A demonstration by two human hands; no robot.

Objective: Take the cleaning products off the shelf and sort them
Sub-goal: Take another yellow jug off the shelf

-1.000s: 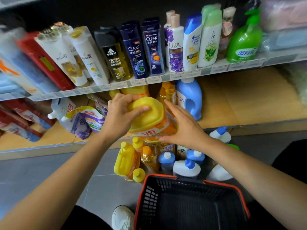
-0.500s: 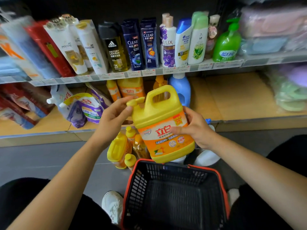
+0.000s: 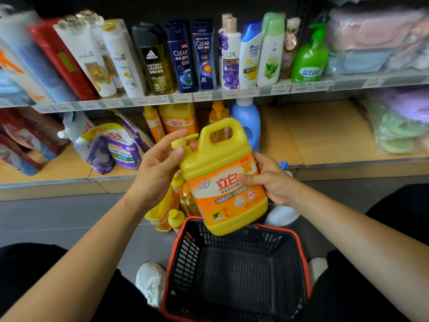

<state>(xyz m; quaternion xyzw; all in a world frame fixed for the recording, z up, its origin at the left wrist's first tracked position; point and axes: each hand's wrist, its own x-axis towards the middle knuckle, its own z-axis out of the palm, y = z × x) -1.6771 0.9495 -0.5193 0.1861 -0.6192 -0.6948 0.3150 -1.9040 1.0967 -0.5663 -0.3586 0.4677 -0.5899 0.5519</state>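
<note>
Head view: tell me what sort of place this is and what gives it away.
Most likely a small shop's toiletries and cleaning aisle. Price tags line the edge of the upper shelf, branded shampoo bottles stand in a row, and a red-rimmed shopping basket sits below the yellow detergent jug.

- Your left hand (image 3: 157, 168) and right hand (image 3: 271, 182) are bare, and so are both forearms (image 3: 92, 252).
- You wear black trousers (image 3: 34, 263) on both legs.
- Your left shoe (image 3: 151, 282) is a white laced trainer; your right shoe (image 3: 316, 269) is white too.

yellow jug (image 3: 222, 182), both hands, above basket (image 3: 299, 247)
</note>
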